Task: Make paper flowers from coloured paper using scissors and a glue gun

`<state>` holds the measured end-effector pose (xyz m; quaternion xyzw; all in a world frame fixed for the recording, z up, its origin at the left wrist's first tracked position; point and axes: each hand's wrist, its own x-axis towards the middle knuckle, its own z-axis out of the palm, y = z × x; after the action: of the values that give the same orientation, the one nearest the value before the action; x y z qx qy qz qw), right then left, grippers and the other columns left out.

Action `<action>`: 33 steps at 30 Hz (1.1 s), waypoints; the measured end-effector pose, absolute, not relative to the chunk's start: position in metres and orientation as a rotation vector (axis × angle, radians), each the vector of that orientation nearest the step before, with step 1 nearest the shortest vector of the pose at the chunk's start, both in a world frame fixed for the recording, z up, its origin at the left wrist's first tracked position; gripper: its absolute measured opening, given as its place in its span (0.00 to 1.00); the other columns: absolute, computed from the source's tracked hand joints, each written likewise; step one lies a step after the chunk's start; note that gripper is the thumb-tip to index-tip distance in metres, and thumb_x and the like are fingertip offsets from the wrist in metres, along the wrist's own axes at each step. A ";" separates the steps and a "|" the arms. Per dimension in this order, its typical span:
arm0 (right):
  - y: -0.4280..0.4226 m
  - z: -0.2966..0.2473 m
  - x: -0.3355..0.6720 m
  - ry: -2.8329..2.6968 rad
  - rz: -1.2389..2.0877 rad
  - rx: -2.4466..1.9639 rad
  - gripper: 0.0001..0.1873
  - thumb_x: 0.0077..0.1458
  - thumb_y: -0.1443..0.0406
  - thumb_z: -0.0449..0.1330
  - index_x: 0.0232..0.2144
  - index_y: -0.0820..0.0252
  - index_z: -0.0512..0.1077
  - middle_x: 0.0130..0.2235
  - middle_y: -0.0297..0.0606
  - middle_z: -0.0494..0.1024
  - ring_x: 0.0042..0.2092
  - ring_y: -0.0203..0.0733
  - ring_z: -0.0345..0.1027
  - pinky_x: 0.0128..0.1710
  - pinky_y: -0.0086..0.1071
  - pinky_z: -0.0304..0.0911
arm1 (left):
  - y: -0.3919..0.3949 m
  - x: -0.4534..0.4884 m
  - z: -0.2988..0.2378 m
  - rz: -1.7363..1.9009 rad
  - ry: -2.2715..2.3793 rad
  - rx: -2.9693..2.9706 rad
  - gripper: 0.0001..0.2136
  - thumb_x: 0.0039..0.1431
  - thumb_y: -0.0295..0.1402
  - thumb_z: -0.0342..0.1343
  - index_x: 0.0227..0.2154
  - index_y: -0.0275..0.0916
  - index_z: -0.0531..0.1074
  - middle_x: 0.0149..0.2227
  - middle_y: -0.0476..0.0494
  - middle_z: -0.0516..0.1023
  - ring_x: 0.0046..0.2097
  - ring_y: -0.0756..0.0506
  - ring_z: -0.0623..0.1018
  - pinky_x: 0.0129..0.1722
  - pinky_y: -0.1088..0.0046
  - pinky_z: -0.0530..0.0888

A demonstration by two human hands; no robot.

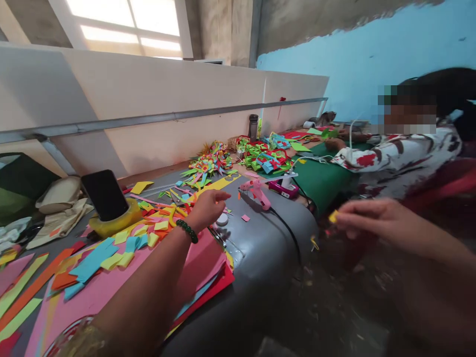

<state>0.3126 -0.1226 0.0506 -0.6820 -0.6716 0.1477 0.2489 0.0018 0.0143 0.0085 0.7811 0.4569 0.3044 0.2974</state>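
Observation:
My left hand (pixel 207 207), with a green bead bracelet on the wrist, reaches out over the grey table (pixel 256 258), its fingers bunched and curled above coloured paper strips (pixel 156 225). It is close to a small white disc (pixel 222 219) and a pink glue gun (pixel 256 191). My right hand (pixel 368 218) is off the table's right edge and pinches a small yellow paper piece (pixel 333 216) between the fingertips. The hand is somewhat smeared by motion.
A black phone (pixel 105 194) leans in a yellow tape roll (pixel 113 223). Large pink and red sheets (pixel 111 282) lie at the front. Folded paper ornaments (pixel 260 156) pile further back. Another person in a patterned sleeve (pixel 394 153) works on a green mat (pixel 320 178). A black cable (pixel 288 233) crosses the table.

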 end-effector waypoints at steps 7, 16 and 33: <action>-0.077 0.105 0.247 -1.903 0.644 -1.295 0.15 0.50 0.54 0.61 0.25 0.61 0.76 0.24 0.34 0.76 0.24 0.31 0.67 0.24 0.24 0.62 | -0.026 0.032 0.025 0.430 0.780 2.087 0.45 0.39 0.29 0.67 0.63 0.45 0.55 0.55 0.41 0.71 0.41 0.44 0.78 0.34 0.73 0.75; -0.039 0.092 0.200 -1.644 0.948 -0.830 0.13 0.45 0.57 0.67 0.23 0.63 0.74 0.24 0.33 0.77 0.22 0.30 0.68 0.21 0.21 0.64 | -0.032 0.053 -0.013 0.465 0.697 1.474 0.31 0.40 0.31 0.68 0.51 0.32 0.70 0.46 0.34 0.76 0.42 0.44 0.77 0.45 0.66 0.71; -0.136 0.055 0.231 -2.574 0.674 -1.286 0.16 0.61 0.62 0.50 0.38 0.57 0.78 0.35 0.37 0.79 0.36 0.40 0.71 0.37 0.30 0.63 | -0.082 0.050 0.003 0.390 0.485 1.466 0.09 0.44 0.32 0.65 0.28 0.33 0.75 0.26 0.50 0.74 0.31 0.51 0.74 0.36 0.76 0.70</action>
<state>0.2311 -0.1359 0.0552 -0.4333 -0.8672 0.2269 0.0932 0.0504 -0.0820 0.0032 0.6579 0.2177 0.1750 0.6994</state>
